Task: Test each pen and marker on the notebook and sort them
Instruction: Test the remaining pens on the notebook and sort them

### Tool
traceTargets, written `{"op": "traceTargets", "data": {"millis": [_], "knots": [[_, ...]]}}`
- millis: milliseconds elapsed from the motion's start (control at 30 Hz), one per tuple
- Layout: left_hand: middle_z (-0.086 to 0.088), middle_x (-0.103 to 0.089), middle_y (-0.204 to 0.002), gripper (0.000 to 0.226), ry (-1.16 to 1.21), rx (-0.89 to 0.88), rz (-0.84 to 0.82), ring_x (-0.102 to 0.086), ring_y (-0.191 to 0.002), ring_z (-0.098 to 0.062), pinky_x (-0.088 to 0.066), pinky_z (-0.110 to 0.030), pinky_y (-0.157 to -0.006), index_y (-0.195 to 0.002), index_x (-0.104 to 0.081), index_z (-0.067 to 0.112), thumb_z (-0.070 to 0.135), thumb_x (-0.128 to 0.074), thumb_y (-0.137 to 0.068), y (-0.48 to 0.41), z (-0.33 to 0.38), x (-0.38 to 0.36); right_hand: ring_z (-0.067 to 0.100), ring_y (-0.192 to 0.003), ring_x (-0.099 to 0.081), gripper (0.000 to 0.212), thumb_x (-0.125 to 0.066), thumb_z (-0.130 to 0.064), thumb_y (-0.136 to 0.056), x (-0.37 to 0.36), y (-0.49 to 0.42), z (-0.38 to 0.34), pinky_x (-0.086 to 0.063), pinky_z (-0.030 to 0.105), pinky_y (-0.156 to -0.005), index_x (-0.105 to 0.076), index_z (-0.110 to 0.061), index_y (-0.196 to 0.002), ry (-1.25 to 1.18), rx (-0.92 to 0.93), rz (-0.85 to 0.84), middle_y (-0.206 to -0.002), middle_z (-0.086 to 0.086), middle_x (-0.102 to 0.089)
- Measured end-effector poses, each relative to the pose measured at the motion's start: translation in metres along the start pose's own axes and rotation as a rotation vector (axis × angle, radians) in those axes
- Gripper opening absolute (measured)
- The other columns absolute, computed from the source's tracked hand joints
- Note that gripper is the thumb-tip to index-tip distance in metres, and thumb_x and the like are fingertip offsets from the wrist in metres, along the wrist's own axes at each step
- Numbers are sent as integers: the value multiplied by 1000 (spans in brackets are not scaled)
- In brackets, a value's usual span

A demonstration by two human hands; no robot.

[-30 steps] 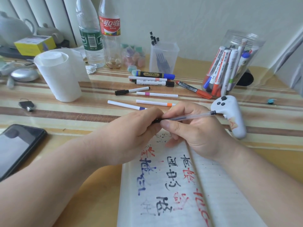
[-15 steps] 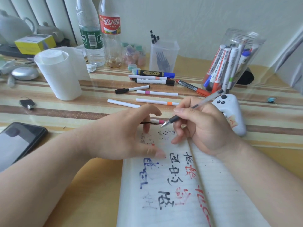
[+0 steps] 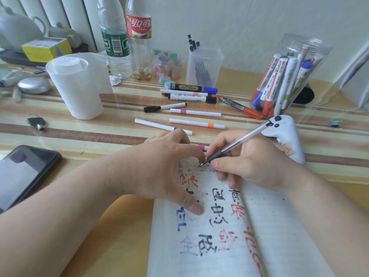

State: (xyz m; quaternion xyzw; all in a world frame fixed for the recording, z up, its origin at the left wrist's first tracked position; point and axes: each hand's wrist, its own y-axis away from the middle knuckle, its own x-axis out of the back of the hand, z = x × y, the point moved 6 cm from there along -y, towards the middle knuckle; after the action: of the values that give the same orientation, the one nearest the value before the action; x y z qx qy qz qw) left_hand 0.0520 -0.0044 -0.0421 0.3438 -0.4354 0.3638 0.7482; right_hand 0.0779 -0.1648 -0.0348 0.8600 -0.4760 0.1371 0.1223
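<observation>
Change since a second ago: hands then joined on the gel pen [image 3: 237, 141] have parted; its tip now touches the top of the notebook's [image 3: 269, 226] left page, so this pen's test is starting. Right hand [image 3: 249, 162] pinches the black grip; left hand [image 3: 155, 166] pins the page, thumb [image 3: 192, 206] spread, other fingers bent, anything held hidden. Legible: 可口可乐 on the red-labelled bottle [image 3: 138, 27].

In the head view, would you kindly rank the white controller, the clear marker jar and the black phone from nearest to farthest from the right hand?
1. White controller: just behind the right hand, which grips the pen.
2. Clear marker jar: farther back on the right.
3. Black phone: far off to the left.
</observation>
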Motion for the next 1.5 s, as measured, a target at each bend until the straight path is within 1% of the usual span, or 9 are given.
{"op": "traceTargets", "data": {"millis": [100,267,567,833,967,1067,1167,1267,1500], "knots": [[23,-27,-114,92,14,11,-5,-36,-111,-6,-39,-29,-92,-129,-42,61,88,-73,-47,0,0,0,25,-45,-58,4,-69,-6,-79,-1,-4,2,-45,26,-38,-66,-8,-81,4,-7,48,-58,9,-63],[23,-28,-114,93,-9,19,-7,-38,-107,-5,-38,-25,-85,-129,-42,61,89,-73,-45,-1,2,1,22,-41,-56,16,-67,3,-90,1,-4,4,-43,23,-39,-65,-7,-77,27,-11,50,-57,11,-62],[22,-33,-112,92,-6,33,-23,-42,-108,-7,-47,-34,-96,-124,-43,61,88,-75,-42,0,2,2,24,-52,-60,4,-67,-10,-75,-5,-1,2,-50,30,-45,-68,-13,-77,-41,26,-15,-62,10,-64],[22,-26,-116,100,-27,27,3,-34,-115,-9,-36,-32,-103,-133,-37,63,98,-58,-42,0,6,-2,24,-48,-61,4,-70,-12,-76,-3,-5,5,-50,30,-42,-67,-11,-76,-16,21,10,-59,10,-63],[23,-23,-117,104,-48,44,-12,-29,-117,-7,-33,-32,-104,-135,-34,65,98,-60,-40,-2,7,-3,26,-46,-60,8,-67,-12,-77,-1,-5,5,-48,27,-41,-63,-5,-78,-45,5,37,-61,15,-64],[23,-24,-116,101,-35,45,-13,-29,-115,-6,-32,-31,-99,-133,-34,67,96,-64,-41,-3,6,-3,27,-45,-61,6,-67,-3,-81,-1,-4,2,-49,30,-41,-61,-2,-80,-1,9,45,-61,17,-63],[22,-27,-114,99,-32,44,-12,-31,-108,-7,-32,-29,-92,-131,-33,70,94,-66,-40,-5,7,-1,31,-49,-62,16,-63,7,-87,-1,-3,0,-53,36,-44,-62,-8,-80,72,27,54,-63,21,-64],[22,-29,-113,99,-45,59,-21,-33,-106,-8,-32,-29,-90,-130,-34,70,94,-68,-40,-7,7,0,31,-51,-62,18,-64,5,-87,-2,-3,-2,-54,38,-45,-64,-11,-81,84,33,50,-66,23,-63],[23,-34,-106,103,-34,70,-35,-38,-105,-9,-37,-30,-86,-129,-39,65,91,-74,-36,-4,6,1,26,-54,-63,2,-67,-9,-76,-2,3,-6,-52,32,-46,-67,-11,-78,-39,10,-4,-64,13,-65]]}}
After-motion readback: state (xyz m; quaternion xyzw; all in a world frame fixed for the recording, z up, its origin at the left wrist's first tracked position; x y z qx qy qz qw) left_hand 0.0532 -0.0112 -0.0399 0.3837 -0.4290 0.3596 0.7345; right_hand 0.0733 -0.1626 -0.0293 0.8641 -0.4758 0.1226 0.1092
